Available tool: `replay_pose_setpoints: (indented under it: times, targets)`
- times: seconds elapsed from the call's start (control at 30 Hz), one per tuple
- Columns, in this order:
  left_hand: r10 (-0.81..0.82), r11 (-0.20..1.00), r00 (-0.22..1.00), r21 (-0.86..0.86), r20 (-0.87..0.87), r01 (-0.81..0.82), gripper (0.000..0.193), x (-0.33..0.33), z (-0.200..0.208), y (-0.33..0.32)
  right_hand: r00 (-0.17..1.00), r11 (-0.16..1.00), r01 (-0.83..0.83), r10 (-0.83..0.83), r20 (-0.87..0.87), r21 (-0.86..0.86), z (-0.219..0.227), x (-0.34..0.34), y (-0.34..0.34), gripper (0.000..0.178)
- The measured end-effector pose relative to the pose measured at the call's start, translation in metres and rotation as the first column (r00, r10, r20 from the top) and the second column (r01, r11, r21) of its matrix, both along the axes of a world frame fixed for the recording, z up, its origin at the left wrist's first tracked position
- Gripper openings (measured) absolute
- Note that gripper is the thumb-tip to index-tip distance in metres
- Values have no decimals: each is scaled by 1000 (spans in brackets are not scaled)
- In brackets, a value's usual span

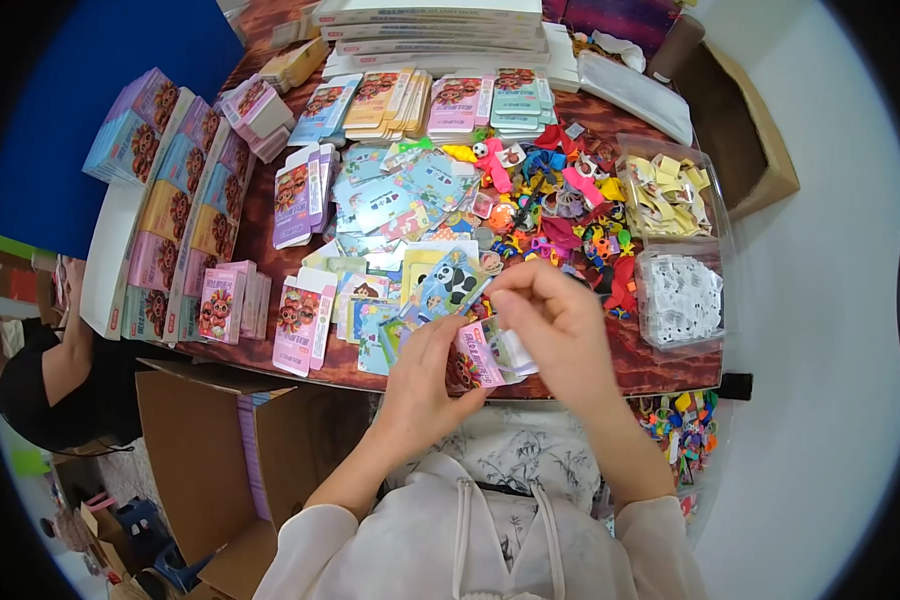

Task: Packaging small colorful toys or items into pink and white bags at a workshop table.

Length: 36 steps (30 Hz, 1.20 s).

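Near the table's front edge, my left hand point(420, 378) is closed round a small pink printed box point(476, 362), its fingers on the left side and thumb along the bottom. Something whitish and partly clear point(516, 354) shows at the box's right end; I cannot tell whether it is a flap or a bag. My right hand point(560, 332) is just above that end, thumb and forefinger pinched together; what they hold, if anything, is hidden. Just beyond the hands lie a panda card point(452, 284) and several other printed cards point(378, 330). Loose coloured toys point(570, 205) spread behind the right hand.
Flat box sleeves point(302, 318) lie left of the cards, with more stacks point(390, 100) behind. Filled display trays point(170, 210) stand at left. At right, clear tubs hold yellow slips point(670, 190) and white pieces point(682, 298). An open carton point(200, 450) stands below the table.
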<state>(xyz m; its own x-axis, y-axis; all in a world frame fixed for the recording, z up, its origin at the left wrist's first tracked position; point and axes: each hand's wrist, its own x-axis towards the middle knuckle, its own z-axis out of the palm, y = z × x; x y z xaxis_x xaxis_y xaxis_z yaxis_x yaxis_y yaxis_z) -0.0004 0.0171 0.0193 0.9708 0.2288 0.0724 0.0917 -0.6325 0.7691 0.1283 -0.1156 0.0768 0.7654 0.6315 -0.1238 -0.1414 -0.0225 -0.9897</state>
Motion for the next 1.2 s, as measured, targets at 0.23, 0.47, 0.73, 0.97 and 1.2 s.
replay_pose_setpoints:
  times: [0.23, 0.47, 0.73, 0.97, 1.2]
  targets:
    - [0, 1000, 1000, 13, -16, 0, 75, -1, 1, 2, 834, 972, 56, 80, 546, -227, -15, -11, -19, 12]
    - [13, 999, 999, 46, 33, -15, 77, 1, -2, -1, 943, 980, 134, -79, 323, -150, -14, -17, -16, 13]
    - [37, 999, 998, 19, 57, -38, 75, 2, -6, -7, 899, 989, 71, -7, 438, -131, -20, -16, -12, 16]
    - [60, 991, 998, -121, 10, -59, 74, 9, -2, -5, 652, 936, 263, 6, 758, -233, 0, -15, -39, 15]
    - [-17, 895, 993, -444, -115, -36, 77, 0, -3, -6, 772, 761, 506, -189, 607, -407, -10, 30, -131, 8]
